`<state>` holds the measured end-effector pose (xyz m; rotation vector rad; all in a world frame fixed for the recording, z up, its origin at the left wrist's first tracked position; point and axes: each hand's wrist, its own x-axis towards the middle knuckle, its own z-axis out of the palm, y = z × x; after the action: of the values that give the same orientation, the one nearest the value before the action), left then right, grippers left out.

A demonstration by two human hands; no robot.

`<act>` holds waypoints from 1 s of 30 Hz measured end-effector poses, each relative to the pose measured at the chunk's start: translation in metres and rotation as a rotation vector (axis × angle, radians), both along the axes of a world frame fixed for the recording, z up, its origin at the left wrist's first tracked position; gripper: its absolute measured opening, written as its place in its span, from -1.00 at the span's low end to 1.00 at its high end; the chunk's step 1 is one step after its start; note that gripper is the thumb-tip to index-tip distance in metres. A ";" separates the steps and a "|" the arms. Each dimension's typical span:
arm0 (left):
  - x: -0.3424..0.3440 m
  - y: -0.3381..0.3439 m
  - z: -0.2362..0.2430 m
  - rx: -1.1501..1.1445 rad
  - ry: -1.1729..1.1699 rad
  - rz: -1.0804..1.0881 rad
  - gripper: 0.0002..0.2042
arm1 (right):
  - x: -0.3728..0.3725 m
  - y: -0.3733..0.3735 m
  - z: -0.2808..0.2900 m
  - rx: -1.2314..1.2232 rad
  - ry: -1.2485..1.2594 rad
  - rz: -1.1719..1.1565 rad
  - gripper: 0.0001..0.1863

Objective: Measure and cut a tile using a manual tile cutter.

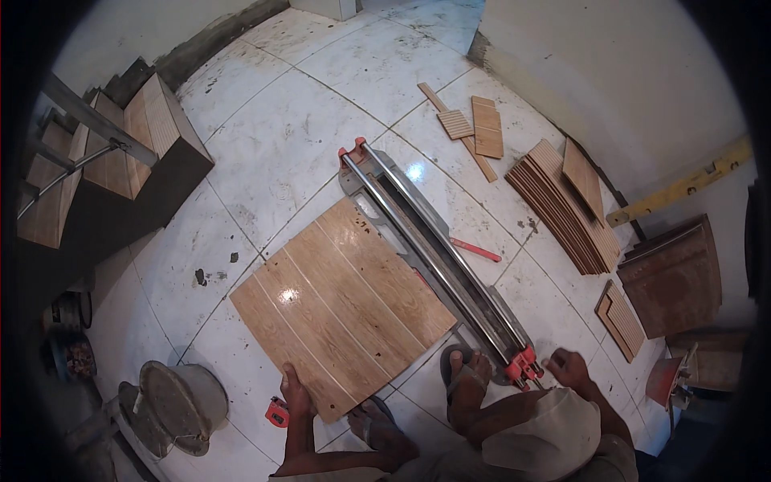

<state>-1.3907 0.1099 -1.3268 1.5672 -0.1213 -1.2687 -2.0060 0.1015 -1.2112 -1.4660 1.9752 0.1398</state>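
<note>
A large square wood-look tile (345,309) with pale stripes lies beside the manual tile cutter (434,257), its right edge against the cutter's base. My left hand (295,392) grips the tile's near left edge, thumb on top and the other fingers hidden beneath. The cutter has two steel rails and a red carriage (524,368) at its near end. Just right of that carriage is my right hand (569,369), its fingers curled; what they hold, if anything, is hidden. A red tape measure (277,412) rests on the floor by my left wrist.
Cut tile pieces (487,127) and a stack of tiles (554,209) lie to the right, near a yellow spirit level (683,185) against the wall. Tiled stairs (144,153) rise at left. A mortar-stained bucket (189,402) stands at lower left. My sandalled feet flank the tile's near corner.
</note>
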 end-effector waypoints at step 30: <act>-0.083 -0.069 -0.021 0.064 -0.038 -0.048 -0.37 | 0.153 -0.249 -0.087 -0.333 -0.362 0.174 -0.65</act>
<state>-1.4740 0.0411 -1.3475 1.6523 -0.1438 -1.2915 -1.8527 -0.1478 -1.2982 -1.7313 1.6286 -0.3730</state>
